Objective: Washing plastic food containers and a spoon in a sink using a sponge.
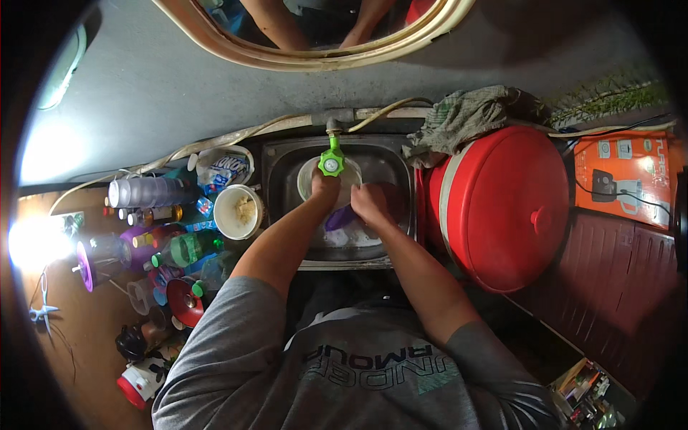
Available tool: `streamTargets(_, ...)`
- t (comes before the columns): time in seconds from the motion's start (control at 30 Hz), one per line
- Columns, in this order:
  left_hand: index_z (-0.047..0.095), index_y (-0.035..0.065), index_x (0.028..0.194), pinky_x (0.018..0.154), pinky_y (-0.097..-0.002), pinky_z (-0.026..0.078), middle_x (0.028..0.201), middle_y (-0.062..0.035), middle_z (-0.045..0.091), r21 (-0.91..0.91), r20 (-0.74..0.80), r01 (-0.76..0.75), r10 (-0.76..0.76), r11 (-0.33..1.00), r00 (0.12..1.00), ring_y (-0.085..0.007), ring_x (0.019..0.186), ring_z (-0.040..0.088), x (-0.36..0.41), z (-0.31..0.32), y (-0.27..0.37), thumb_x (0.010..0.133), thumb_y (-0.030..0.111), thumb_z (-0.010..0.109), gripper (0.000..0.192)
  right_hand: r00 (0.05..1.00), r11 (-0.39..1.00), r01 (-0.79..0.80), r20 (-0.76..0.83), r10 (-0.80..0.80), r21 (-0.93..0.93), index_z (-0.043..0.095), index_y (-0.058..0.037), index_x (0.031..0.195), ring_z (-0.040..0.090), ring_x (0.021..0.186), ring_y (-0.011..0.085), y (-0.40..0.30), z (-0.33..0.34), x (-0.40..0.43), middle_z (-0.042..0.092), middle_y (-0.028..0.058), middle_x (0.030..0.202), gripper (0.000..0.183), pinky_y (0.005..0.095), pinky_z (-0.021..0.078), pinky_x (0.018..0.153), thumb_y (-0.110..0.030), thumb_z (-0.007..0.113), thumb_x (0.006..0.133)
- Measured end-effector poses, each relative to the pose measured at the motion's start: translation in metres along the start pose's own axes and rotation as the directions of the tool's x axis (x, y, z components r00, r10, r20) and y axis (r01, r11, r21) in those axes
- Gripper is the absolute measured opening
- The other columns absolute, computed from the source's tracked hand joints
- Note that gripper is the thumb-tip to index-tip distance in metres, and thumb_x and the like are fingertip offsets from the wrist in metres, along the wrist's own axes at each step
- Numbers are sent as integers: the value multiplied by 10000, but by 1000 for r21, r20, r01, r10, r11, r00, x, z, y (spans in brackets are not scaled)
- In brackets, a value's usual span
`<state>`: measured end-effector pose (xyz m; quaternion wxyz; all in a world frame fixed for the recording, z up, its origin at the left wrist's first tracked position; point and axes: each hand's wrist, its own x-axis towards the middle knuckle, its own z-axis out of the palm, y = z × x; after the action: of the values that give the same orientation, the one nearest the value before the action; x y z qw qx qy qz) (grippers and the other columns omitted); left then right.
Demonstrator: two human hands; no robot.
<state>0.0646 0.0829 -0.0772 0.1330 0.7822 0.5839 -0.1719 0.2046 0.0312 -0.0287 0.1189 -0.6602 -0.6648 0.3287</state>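
Observation:
Both hands are inside a dark metal sink (279,215). My left hand (325,186) reaches under the bright green tap handle (331,163), over a round whitish tub (305,180). The tap hides its fingertips, so any hold is unclear. To its right, my right hand (370,203) has curled fingers, their undersides hidden. A purple item (341,217), perhaps a dish, lies just left of and below that hand; I cannot tell whether it is gripped. White suds (352,237) spread along the sink's near side. Something dark reddish (396,199) shows beside the right hand.
Left of the sink stand a white bucket (221,215) with pale yellowish contents, stacked clear cups (145,192) and several bottles (185,250). A large red lidded drum (510,209) borders the right side, a grey cloth (462,121) draped at its back. Beyond is an orange box (621,177).

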Motion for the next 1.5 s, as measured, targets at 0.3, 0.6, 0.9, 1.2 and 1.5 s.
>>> streamTargets(0.3,661,82,1095,772,-485,533,954,-220,693,-263,-89,-572,571,777,816,-388,862,683,-61,-46,7,863,171,543,275,924,942,-336,186,333,-15,710,37,914,693,831,415,37,-22,36,689,269,907,544,481,523,789,-448,466,887)
streamTargets(0.6,660,132,1050,751,-440,547,920,-158,711,-176,4,-265,269,948,963,-348,869,693,-51,-39,9,915,251,534,220,928,982,-58,354,120,-182,712,13,1035,654,1080,353,24,-16,69,653,282,1114,391,430,505,922,-273,541,831)
streamTargets(0.9,695,131,963,754,-447,555,892,-137,717,-268,-92,-226,209,937,974,-330,828,700,-54,-49,15,867,263,608,185,916,957,-283,278,288,-58,717,1,1008,666,1048,344,-5,-37,61,671,251,1091,313,403,531,881,-188,580,799)
streamTargets(1.2,659,131,1133,742,-435,550,952,-86,702,-174,-259,-357,307,918,916,-298,878,695,36,56,22,877,268,633,291,984,984,-151,-108,141,-95,702,17,886,674,897,400,27,-49,52,683,260,937,249,470,540,797,-216,655,813)
streamTargets(1.5,606,6,1028,775,-424,547,898,-154,670,-916,135,69,-143,-396,980,-296,877,671,-12,21,15,982,201,510,223,960,961,-125,-274,55,-246,662,-12,1116,665,881,401,45,-75,14,672,241,906,317,482,533,819,-81,591,814)
